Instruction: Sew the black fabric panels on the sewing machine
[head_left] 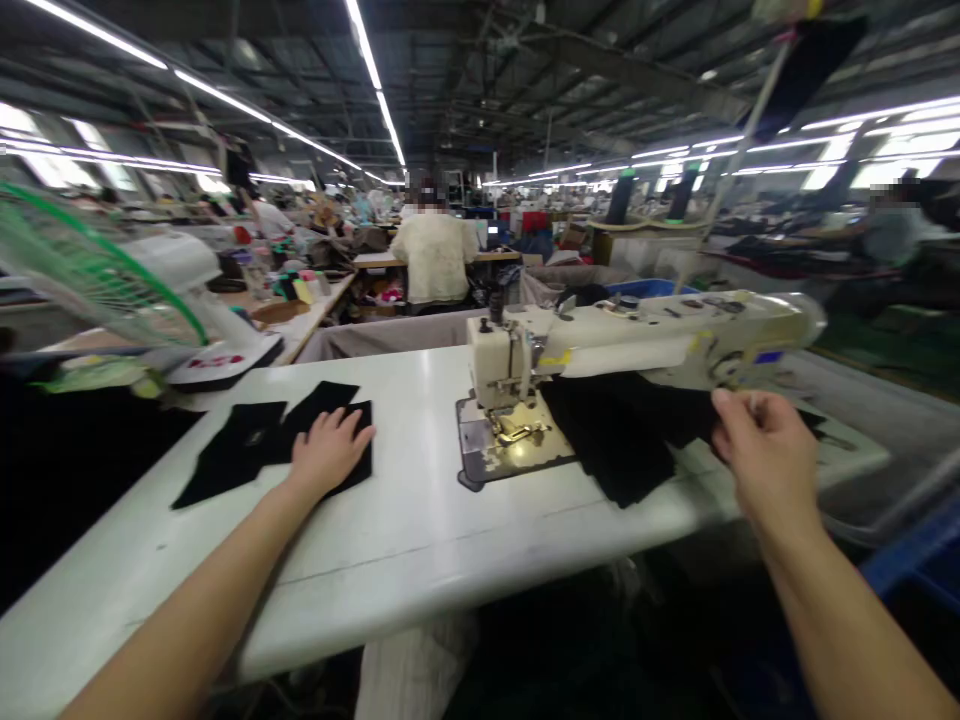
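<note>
"Biggest things first, what's there?"

"The white worktable, carrying an industrial sewing machine. An electric fan stands well to the left of the machine."

"And the cloth?"

"Two lots. The black fabric panels lie beneath and in front of the machine's arm, to the right of its needle. The black cut pieces lie well to the left of the machine."

"Which hand is nearer to which?"

"The right hand, in front of the machine's right end, is at the outer edge of the panels, so they lie to that hand's left. Their spread runs lengthwise along the machine's arm, while the front panel slants out toward the wearer. The left hand rests on the cut pieces, at their machine-side end."

"Is either gripping?"

"Not the left: palm down, fingers fanned over the cloth. The right has thumb and fingers curled together at the panels' edge; I can't tell whether cloth is caught between them."

"How does the cloth look?"

"Deep black and flat. The panels overlap, with a slightly stepped front edge. The cut pieces are angular, the leftmost bearing a small pale mark."

"And smallest?"

"A brass-coloured fitting beneath the machine's head."
</note>
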